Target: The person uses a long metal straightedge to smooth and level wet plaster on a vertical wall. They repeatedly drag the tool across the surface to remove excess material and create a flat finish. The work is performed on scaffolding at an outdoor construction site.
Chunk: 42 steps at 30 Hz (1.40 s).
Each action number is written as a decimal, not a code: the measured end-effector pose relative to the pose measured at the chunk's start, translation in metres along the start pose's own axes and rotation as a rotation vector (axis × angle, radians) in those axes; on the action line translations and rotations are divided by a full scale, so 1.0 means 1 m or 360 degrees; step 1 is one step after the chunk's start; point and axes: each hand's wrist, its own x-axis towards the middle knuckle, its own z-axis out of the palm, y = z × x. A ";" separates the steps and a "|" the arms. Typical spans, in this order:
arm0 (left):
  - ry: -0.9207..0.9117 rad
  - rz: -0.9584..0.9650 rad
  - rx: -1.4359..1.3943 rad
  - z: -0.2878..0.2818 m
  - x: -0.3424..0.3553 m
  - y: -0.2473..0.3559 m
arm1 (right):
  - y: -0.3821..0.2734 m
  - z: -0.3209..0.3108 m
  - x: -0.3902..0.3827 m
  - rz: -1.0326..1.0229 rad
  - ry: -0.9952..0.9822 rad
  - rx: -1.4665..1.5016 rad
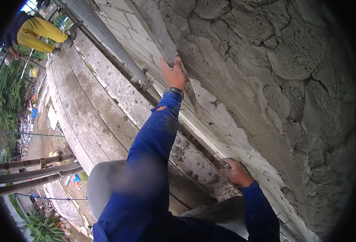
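Observation:
My left hand [173, 76] reaches far up along the wall, with a dark band at the wrist. Its thumb and fingers close on the edge of a long, straight grey board [157, 32] lying against the block wall. Wet grey mortar [234, 101] is spread on the wall just right of this hand, rough and lumpy farther right. Nearer to me, my right hand [237, 172] is at the pale block face [230, 137], its fingers curled. What those fingers hold, if anything, I cannot make out.
Long scaffold planks [93, 101] spotted with mortar run beside the wall. A metal scaffold pole [109, 36] slants close to it. A person in yellow trousers [41, 34] stands at the far end. Several poles [37, 177] cross at left, above trees and the ground below.

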 end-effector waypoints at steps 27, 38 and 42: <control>-0.0047 -0.0022 0.0172 0.001 -0.033 0.007 | 0.014 -0.001 -0.028 -0.0254 0.0187 0.0053; -0.0077 -0.0043 -0.0309 0.002 0.039 -0.007 | 0.013 -0.012 -0.045 -0.0124 0.0177 0.0039; -0.0224 -0.0004 -0.0302 0.012 -0.053 0.024 | 0.022 -0.006 -0.037 -0.0178 0.0165 0.0006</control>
